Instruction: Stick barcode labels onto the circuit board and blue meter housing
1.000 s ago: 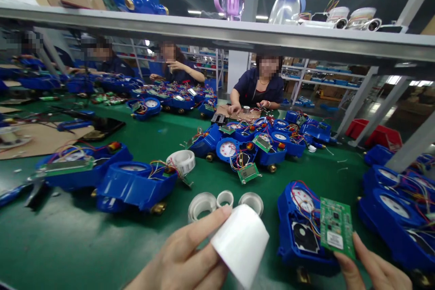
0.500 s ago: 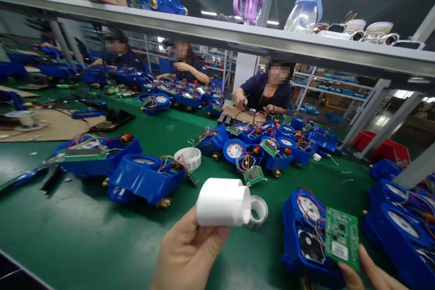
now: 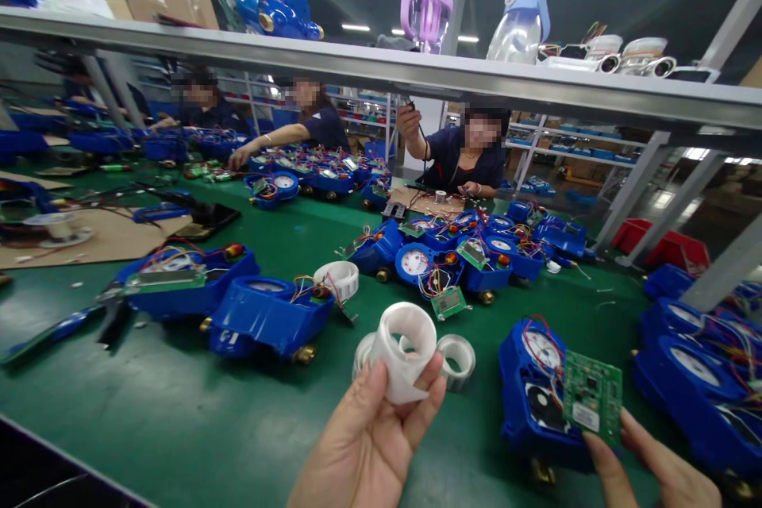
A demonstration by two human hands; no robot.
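Gripping a white roll [image 3: 405, 349] between thumb and fingers, the left hand [image 3: 369, 444] is holding it up at the near middle, just above the green counter [image 3: 148, 413], with its hollow core facing the camera. As far as can be seen, no strip is hanging loose from it. At the near right, the right hand [image 3: 648, 468] is pinching the lower edge of a green circuit board [image 3: 591, 397]. It is keeping the board tilted up beside an open blue meter [image 3: 529, 413]. Red and other thin wires are joining board and meter. The board is not sitting inside the housing, and the dial and a dark round part are lying uncovered.

Just behind the held roll, two more rolls [image 3: 458, 357] are lying on the counter. To the left, an uncovered blue housing [image 3: 271, 321] is resting near another roll [image 3: 339, 279]. Farther off, a cluster of meters [image 3: 440, 254] with loose boards and wires is waiting in the middle. More open meters [image 3: 696, 365] are crowding the right edge. Across the counter, a co-worker [image 3: 470, 155] is reaching up with one hand. Overhead, a shelf [image 3: 417, 71] is carrying a purple bottle [image 3: 425, 4].
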